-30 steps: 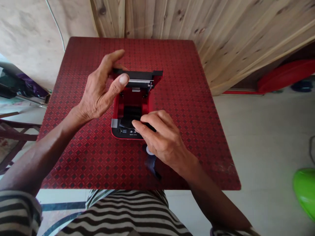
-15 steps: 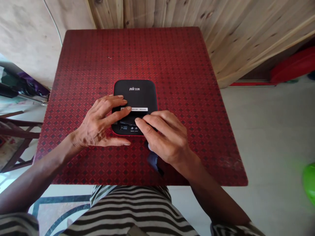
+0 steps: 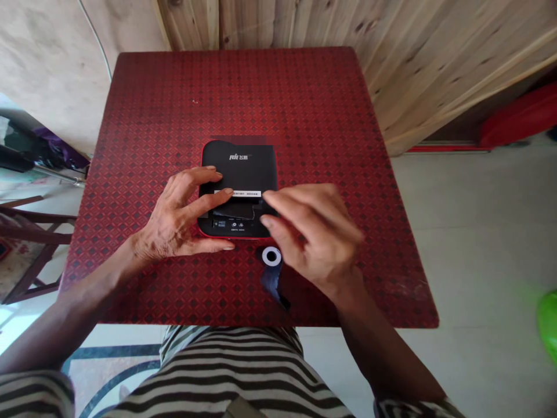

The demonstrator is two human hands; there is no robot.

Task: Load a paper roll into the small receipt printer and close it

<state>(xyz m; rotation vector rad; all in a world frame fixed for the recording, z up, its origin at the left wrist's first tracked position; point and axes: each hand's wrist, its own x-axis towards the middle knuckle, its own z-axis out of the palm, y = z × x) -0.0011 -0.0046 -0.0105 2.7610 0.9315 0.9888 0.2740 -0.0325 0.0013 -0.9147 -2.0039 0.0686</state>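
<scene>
A flat black device [image 3: 243, 174] with rounded corners, a red edge and a white logo lies on the table in the head view. A white label strip [image 3: 247, 194] crosses its middle. Below the label sits a dark patch [image 3: 235, 210] with an uneven edge, its material hard to make out. My left hand [image 3: 178, 212] is open, fingers spread over the device's left side, thumb along its near edge. My right hand [image 3: 315, 232], slightly blurred, hovers at the right edge with thumb and forefinger apart. Near it lies a roll of dark tape [image 3: 271, 277] with a white core.
The red patterned table [image 3: 165, 116] stands against a wooden plank wall [image 3: 287, 26]. To the left is a dark wooden chair [image 3: 32, 249]. A green object [image 3: 548, 325] shows at the right edge, above the pale floor [image 3: 470, 232].
My right hand has lifted and moved right, its fingers parting from the device's lower part. That uncovers the white tape core and the dark patch's right end. My left hand stays nearly in place.
</scene>
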